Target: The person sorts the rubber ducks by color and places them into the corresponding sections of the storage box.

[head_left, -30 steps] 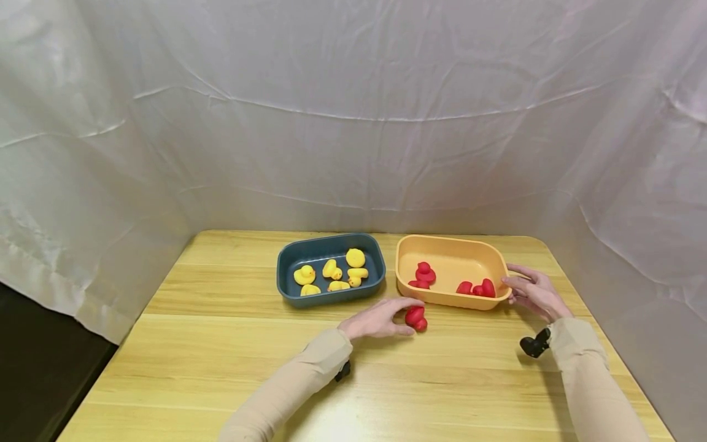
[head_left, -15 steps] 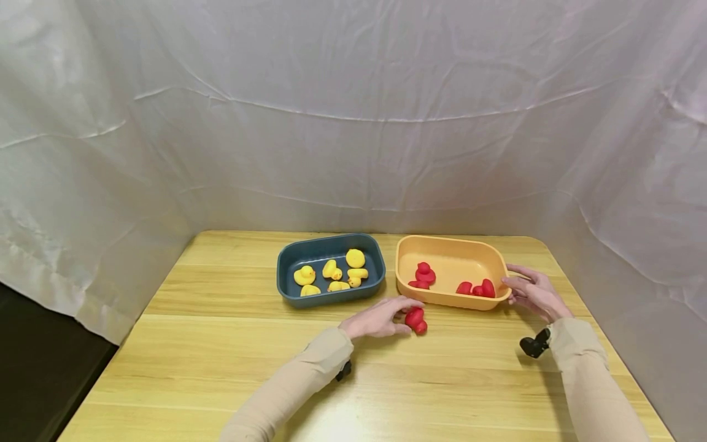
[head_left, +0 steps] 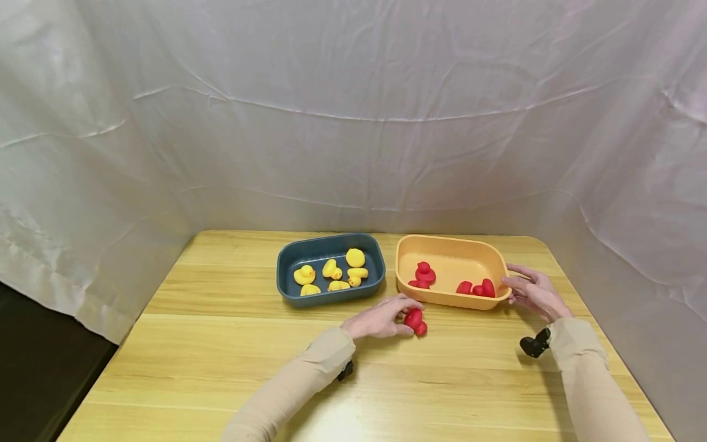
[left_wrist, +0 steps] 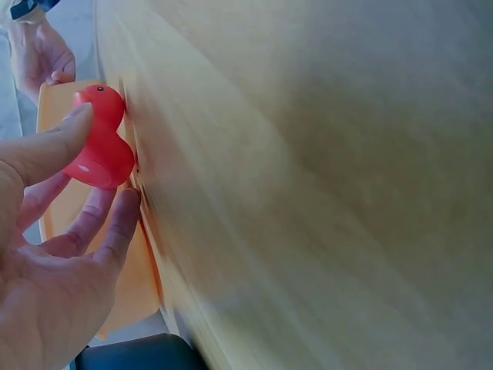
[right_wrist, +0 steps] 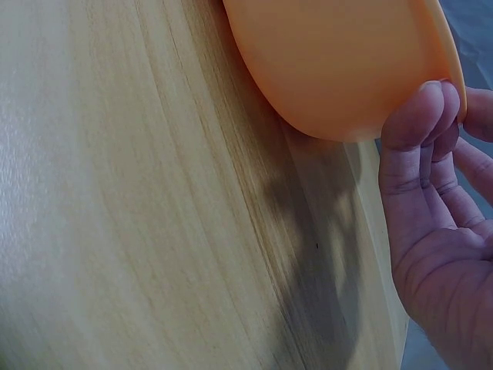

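My left hand (head_left: 381, 317) holds a red rubber duck (head_left: 414, 320) low over the table, in front of the orange bin. In the left wrist view the thumb (left_wrist: 58, 146) lies across the duck (left_wrist: 108, 146), and the other fingers reach round its body. The duck's head points toward me. At the right corner of the orange bin (head_left: 469, 301), my right hand (head_left: 538, 296) grips the rim, its thumb (right_wrist: 412, 119) pressed to the outer wall in the right wrist view. Several red ducks (head_left: 424, 272) lie inside that bin.
To the left stands a dark blue bin (head_left: 331, 301) with several yellow rubber ducks (head_left: 304, 275) in it. Both bins sit near the back edge of the wooden table (head_left: 221, 368). Pale fabric curtains (head_left: 353, 123) hang behind and at the sides.
The red duck has shifted slightly left and turned a little within my left hand, whose fingers have drawn closer round it. My right hand and both bins have stayed put.
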A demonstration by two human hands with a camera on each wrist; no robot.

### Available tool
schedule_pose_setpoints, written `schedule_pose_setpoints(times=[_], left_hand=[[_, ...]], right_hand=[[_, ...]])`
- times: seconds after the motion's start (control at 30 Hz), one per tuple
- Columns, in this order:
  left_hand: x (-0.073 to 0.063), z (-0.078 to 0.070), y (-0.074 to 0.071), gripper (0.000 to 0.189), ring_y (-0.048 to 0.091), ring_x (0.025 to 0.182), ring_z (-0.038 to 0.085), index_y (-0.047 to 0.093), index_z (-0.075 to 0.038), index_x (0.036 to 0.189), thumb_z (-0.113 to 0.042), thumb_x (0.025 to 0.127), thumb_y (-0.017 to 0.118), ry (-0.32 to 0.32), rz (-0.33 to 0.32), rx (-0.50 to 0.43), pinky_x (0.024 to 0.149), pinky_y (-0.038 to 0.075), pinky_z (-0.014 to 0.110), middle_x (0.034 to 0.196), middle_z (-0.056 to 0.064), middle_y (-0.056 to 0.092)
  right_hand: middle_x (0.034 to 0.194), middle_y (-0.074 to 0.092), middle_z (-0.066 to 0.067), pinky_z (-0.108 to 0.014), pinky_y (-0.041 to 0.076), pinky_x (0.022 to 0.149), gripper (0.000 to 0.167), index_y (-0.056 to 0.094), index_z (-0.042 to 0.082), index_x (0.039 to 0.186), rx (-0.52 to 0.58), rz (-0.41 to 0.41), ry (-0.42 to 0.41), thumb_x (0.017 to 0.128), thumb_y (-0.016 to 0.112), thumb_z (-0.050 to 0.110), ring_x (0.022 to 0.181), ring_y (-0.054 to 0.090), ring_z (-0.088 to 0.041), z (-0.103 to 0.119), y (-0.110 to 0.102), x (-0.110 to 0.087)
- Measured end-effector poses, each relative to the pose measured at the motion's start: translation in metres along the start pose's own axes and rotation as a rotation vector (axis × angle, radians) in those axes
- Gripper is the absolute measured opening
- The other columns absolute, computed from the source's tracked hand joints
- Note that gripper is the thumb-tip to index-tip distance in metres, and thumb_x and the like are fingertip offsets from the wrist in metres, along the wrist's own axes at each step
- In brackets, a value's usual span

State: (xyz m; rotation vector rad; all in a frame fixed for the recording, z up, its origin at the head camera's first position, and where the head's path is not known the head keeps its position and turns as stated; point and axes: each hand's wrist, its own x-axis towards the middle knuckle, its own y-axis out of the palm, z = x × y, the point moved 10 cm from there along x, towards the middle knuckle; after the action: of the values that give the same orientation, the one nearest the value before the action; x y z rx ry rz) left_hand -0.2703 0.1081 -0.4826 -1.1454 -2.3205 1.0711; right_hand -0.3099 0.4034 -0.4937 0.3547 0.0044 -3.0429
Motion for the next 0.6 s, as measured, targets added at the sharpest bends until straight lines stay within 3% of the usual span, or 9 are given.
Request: schedule_pose_setpoints(times=[0.37,0.6], left_hand=[[-0.0019,0.0018,-0.006,0.052,0.057,0.117,0.012,0.055,-0.011,0.139,-0.026,0.093,0.074,-0.008,-0.038,-0.088,0.106,0.05,0.024,0.128,0.006,0.057],[-0.0044,-0.0001,-0.0098,0.054,0.059,0.116,0.012,0.056,-0.012,0.138,-0.032,0.092,0.075,-0.003,-0.069,-0.089,0.105,0.051,0.028,0.128,0.005,0.057]], right_hand=[[0.088,0.072,0.006,-0.021,0.058,0.061,0.075,0.017,-0.005,0.156,0.027,-0.004,0.013,0.099,0.063,0.012,0.063,0.063,-0.007,-0.0014,-0.001,-0.0006],[0.088,0.072,0.006,-0.021,0.058,0.061,0.079,0.012,-0.006,0.157,0.026,-0.004,0.023,0.099,0.063,0.012,0.063,0.062,-0.007,-0.0015,-0.0004,-0.0008]])
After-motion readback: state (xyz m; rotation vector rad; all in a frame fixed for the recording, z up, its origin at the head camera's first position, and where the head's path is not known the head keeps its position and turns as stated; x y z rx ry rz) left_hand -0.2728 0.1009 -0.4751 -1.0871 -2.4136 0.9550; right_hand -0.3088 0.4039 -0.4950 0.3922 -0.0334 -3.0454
